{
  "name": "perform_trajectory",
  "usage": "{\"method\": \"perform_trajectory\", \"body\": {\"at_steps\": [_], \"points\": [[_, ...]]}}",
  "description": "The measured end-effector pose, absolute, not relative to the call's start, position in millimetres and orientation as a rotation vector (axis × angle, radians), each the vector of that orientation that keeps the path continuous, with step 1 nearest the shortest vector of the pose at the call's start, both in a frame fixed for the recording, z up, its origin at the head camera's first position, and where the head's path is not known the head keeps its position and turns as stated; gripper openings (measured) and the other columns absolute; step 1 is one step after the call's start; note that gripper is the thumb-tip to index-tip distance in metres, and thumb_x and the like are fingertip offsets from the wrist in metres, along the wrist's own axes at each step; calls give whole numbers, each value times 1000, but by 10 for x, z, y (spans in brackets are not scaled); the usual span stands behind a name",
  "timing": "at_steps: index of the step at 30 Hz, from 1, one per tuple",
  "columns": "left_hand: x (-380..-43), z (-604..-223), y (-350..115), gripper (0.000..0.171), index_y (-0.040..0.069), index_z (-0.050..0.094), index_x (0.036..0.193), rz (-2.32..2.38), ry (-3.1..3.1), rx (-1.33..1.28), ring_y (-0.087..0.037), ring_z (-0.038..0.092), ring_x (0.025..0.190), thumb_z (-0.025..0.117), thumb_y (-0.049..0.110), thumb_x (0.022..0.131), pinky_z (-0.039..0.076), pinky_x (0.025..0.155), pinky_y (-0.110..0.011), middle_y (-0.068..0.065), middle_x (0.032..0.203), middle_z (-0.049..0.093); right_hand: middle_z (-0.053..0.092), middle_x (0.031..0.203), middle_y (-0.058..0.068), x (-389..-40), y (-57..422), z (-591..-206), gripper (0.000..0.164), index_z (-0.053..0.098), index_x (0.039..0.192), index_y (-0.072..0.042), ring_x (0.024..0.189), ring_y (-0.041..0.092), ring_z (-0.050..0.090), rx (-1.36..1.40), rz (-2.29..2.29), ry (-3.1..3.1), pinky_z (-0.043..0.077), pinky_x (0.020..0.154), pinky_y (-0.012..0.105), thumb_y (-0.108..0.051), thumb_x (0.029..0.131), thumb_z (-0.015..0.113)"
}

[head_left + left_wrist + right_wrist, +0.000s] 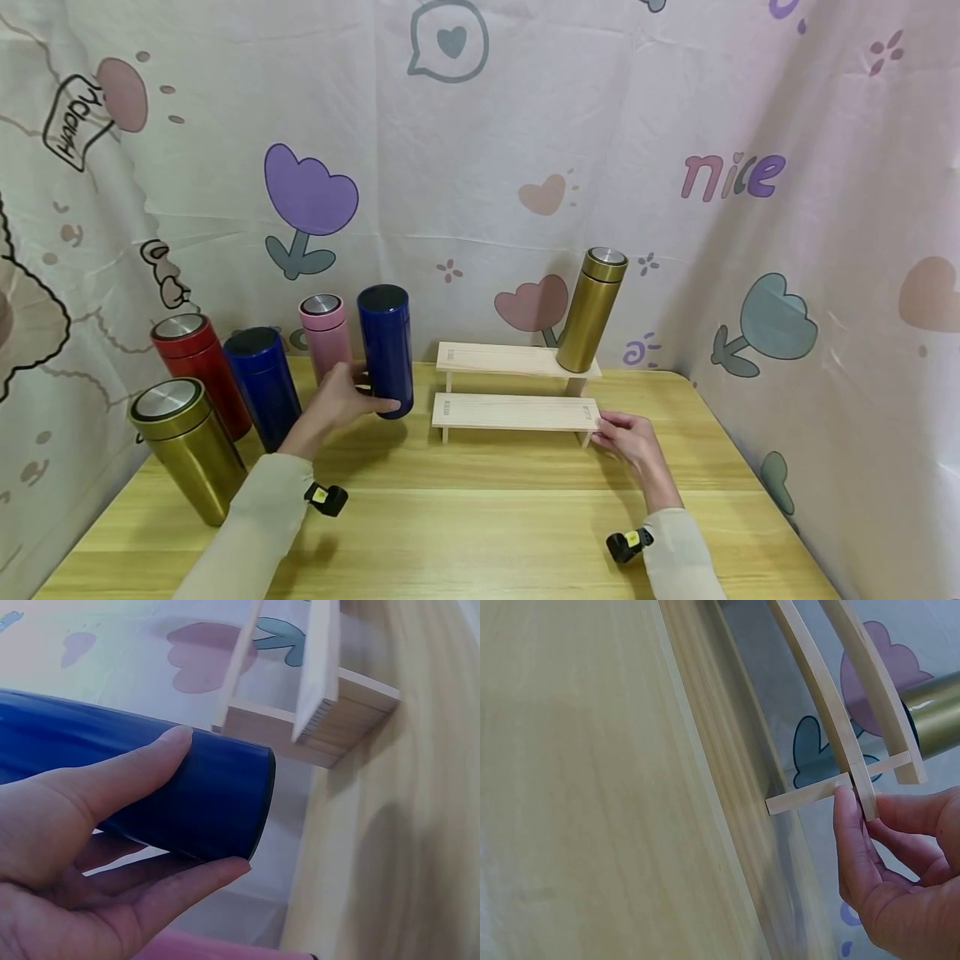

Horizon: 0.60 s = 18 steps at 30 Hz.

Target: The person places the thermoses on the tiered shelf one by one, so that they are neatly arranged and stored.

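Observation:
A dark blue thermos bottle (386,350) is held upright by my left hand (339,407), its thumb and fingers around the lower part. In the left wrist view the bottle's base (262,802) hangs clear of the table. My right hand (632,440) pinches the right end of the lower step of a two-tier wooden rack (517,412); in the right wrist view the thumb and fingers (847,825) grip the board's end. A slim gold thermos (592,310) stands at the right end of the upper step.
At the left of the table (465,533) stand a wide gold thermos (191,450), a red one (202,375), another blue one (262,387) and a pink one (327,337). A printed curtain (637,100) hangs behind the table.

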<state>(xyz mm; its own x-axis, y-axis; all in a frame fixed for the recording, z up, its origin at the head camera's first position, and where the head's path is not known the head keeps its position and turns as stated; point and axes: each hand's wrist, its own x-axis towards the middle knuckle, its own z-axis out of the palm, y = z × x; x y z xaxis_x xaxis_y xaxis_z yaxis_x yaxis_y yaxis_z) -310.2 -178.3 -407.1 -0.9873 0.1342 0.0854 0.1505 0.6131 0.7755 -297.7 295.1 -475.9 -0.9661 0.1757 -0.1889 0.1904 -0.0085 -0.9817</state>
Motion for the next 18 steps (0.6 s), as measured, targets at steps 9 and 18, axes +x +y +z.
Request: {"method": "perform_trajectory", "body": {"at_steps": [9,18], "points": [[-3185,-3871,-1658,78,-10,57,137,-1278,-2803,-351,-46,68,117,90,32,81,61,93,-54,-32,131,66,69,96,10,-2982,2968,-4769,48,45,142,20,75,9,72,408,-2192,2196,63,73,21,6,99,60],[-3247,-3732,-1502,80,-11,53,140,-1367,-2835,-393,-44,69,114,89,30,82,62,91,-51,-33,131,65,68,91,7,-2981,2961,-4760,46,46,141,21,73,9,72,397,-2198,2197,63,72,22,7,99,59]]}}
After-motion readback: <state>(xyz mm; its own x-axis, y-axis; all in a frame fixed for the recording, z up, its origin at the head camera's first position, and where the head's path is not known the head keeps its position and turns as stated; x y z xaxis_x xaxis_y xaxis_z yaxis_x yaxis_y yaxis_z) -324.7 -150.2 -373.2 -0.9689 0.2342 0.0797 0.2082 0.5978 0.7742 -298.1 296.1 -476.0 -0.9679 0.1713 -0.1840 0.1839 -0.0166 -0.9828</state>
